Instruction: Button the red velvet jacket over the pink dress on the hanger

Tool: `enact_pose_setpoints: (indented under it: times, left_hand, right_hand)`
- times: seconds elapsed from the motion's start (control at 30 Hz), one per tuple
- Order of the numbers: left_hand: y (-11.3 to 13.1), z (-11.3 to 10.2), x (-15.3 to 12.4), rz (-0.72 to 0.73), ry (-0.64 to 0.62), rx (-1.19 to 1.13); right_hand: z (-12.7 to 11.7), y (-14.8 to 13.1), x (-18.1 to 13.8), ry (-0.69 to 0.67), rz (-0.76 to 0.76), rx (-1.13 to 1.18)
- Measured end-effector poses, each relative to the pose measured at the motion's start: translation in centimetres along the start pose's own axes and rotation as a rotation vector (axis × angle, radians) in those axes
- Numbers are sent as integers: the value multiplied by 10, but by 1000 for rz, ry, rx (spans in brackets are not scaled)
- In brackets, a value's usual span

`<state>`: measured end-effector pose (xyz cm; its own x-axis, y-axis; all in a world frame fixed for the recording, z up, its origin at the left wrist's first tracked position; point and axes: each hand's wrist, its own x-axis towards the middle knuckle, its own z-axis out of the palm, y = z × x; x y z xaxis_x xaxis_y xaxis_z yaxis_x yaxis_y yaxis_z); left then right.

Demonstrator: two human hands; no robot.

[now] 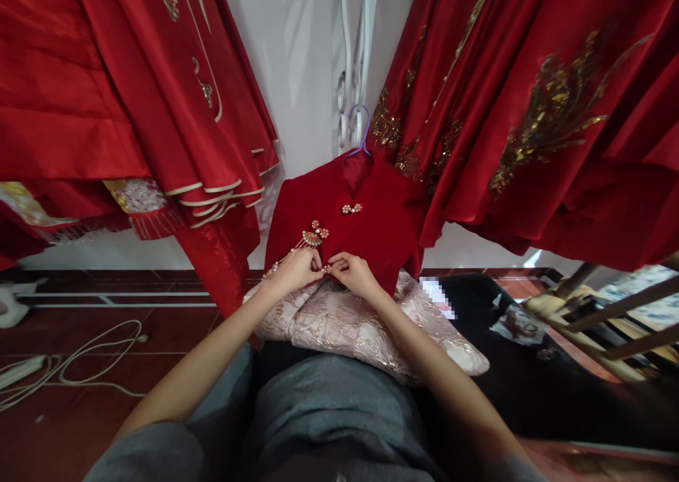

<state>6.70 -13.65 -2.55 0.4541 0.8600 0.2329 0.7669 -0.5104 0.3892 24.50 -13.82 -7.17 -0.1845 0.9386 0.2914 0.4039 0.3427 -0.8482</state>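
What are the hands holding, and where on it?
Both hands, left hand and right hand, pinch the front of the red jacket where the fingertips meet; what exactly sits between them is too small to tell.

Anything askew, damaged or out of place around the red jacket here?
Mostly tidy. The red jacket hangs on its hanger, both hands at its front. Only the white cable stands out, lying loosely looped on the floor.

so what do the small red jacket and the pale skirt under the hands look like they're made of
The red jacket looks like matte velvet or a similar soft cloth: deep colour, hardly any shine, unlike the glossy satin robes hanging around it. Its clasp seems pearl-beaded. The pale skirt looks like brocade, with a raised woven pattern and faint sheen. Both hands, left hand and right hand, pinch at the jacket's front.
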Motion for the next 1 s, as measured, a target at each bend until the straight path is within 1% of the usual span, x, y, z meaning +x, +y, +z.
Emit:
enact_pose_setpoints:
  times: [0.17,0.27,0.33,0.43,0.47,0.5,0.57,0.63,0.7,0.87,1.0]
  left_hand:
    - [4,-2,-1,-26,18,-85]
    - [-3,-3,3,-37,28,-211]
    - [-10,-4,10,-92,80,-396]
    - [-16,-2,21,-269,181,-775]
    - [-16,-1,25,-326,210,-910]
    - [-15,1,28,-368,237,-1044]
    - [-9,5,33,-405,286,-1277]
    - [-4,9,37,-412,334,-1415]
    - [0,12,40,-427,377,-1452]
    - [3,15,46,-438,458,-1384]
    - [6,17,52,-516,539,-1295]
  right_hand:
    - [2,-2,-1,11,7,29]
    - [-10,-10,-1,-32,26,17]
    - [-25,-16,-1,-136,33,36]
    - [-53,-25,-2,-371,39,133]
    - [-61,-27,-3,-427,38,166]
    - [-68,-29,-3,-461,36,190]
    - [-77,-32,-4,-467,31,212]
    - [-81,-33,-4,-449,27,216]
    - [-81,-32,-4,-449,20,215]
    - [-75,-27,-2,-462,-3,226]
    - [-71,-25,-1,-454,-5,219]
